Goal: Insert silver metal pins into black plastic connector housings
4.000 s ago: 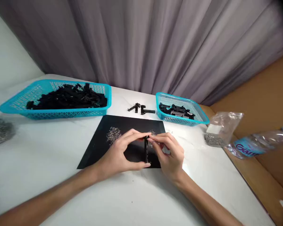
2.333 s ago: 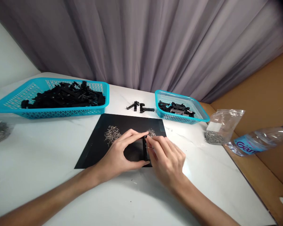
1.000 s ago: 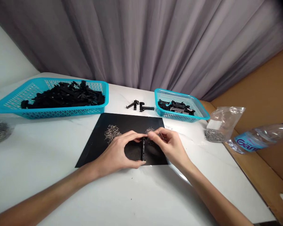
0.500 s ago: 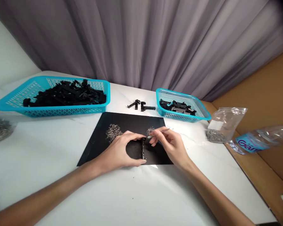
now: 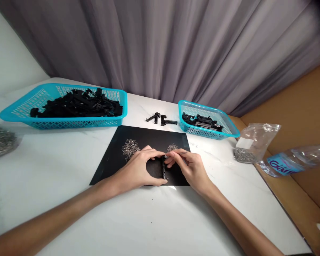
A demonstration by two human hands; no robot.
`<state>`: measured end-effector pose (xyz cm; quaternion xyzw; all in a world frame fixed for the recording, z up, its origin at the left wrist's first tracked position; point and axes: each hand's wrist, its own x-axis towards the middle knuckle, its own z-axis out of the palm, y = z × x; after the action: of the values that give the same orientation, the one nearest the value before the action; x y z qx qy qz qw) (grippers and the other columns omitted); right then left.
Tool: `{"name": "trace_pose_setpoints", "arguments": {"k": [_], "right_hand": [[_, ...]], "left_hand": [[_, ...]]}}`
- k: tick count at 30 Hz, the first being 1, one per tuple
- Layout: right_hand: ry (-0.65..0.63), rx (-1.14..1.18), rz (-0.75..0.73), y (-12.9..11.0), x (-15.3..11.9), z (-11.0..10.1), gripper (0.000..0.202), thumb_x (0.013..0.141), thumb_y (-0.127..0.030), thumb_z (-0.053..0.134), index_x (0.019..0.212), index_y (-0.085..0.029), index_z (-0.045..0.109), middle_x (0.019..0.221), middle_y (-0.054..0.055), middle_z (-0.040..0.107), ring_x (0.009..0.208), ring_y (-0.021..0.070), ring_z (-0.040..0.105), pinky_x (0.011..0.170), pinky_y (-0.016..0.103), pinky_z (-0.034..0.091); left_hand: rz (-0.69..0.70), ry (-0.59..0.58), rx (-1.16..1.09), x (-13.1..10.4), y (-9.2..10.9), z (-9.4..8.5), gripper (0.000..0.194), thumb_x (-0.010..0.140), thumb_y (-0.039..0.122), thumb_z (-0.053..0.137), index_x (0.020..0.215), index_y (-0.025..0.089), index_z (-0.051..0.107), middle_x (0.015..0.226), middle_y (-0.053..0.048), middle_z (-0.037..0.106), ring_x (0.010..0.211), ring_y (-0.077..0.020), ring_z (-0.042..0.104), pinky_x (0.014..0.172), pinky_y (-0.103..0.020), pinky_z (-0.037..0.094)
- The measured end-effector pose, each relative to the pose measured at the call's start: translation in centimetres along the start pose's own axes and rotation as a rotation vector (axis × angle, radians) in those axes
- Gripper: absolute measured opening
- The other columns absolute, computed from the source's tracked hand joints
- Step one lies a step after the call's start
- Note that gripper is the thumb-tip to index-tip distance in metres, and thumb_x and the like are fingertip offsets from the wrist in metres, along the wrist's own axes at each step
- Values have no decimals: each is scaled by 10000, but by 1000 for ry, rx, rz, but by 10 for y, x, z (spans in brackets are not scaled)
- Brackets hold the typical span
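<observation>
— Black plastic part [image 5: 164,170], slim: where is it held?
— Above the black mat [image 5: 152,137]. Its two ends are spanned between thumb and fingertips of the left hand [image 5: 134,169], which is curved in a wide C.
— Right hand [image 5: 193,165]?
— Fingers pinched together; a thin metal tool [image 5: 182,153] is gripped, its pale tip brought to the part's upper end. Contact cannot be told.
— And around?
— Two heaps of small metal pieces are laid on the mat: larger heap [image 5: 130,148] left, smaller heap [image 5: 172,146] right. Beyond, loose black parts [image 5: 168,122] are set between a large blue basket [image 5: 80,123] and a small blue basket [image 5: 206,133], both loaded with black pieces.
</observation>
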<state>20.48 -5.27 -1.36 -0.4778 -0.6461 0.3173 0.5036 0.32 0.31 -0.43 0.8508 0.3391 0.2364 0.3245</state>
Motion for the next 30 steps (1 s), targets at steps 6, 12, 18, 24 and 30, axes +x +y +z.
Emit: {"name": "trace_pose_setpoints", "arguments": {"k": [6,12,18,24,30], "right_hand": [[-15,62,44,2,-2,4,305,1019,-408,580,917,-174,746,851,67,766,691,177,723,712,319,592],[44,-48,-16,-7,-2,3,305,1064,-370,490,967,-200,723,816,31,675,702,156,626,679,301,523],[212,-309,-271,-17,7,5,372,1100,-252,338,847,-214,608,936,55,567,928,190,578,851,352,490],[-364,-600,-330,-19,6,49,375,1081,-277,427,1429,-217,555,1193,128,525,855,182,596,768,358,574],[-394,-794,-479,-20,11,74,402,1043,-372,534,1389,-184,613,1189,152,584,916,242,639,777,412,578]], "left_hand": [[19,-4,-12,0,3,0,627,607,347,917,1191,221,728,996,-38,688,967,-262,659,888,-404,567],[36,16,-21,-3,5,-11,597,622,333,902,1183,241,717,1024,-41,699,979,-264,674,895,-421,574],[59,257,-189,8,-6,-61,588,716,445,866,1231,233,674,1200,-69,710,1105,-264,655,1012,-436,515],[-41,575,-303,22,-33,-81,499,728,442,870,1138,215,697,1174,-76,744,1160,-276,661,1009,-426,496],[-38,614,-233,19,-43,-76,511,718,445,875,1138,221,690,1148,-61,746,1135,-267,671,973,-416,513]]}}
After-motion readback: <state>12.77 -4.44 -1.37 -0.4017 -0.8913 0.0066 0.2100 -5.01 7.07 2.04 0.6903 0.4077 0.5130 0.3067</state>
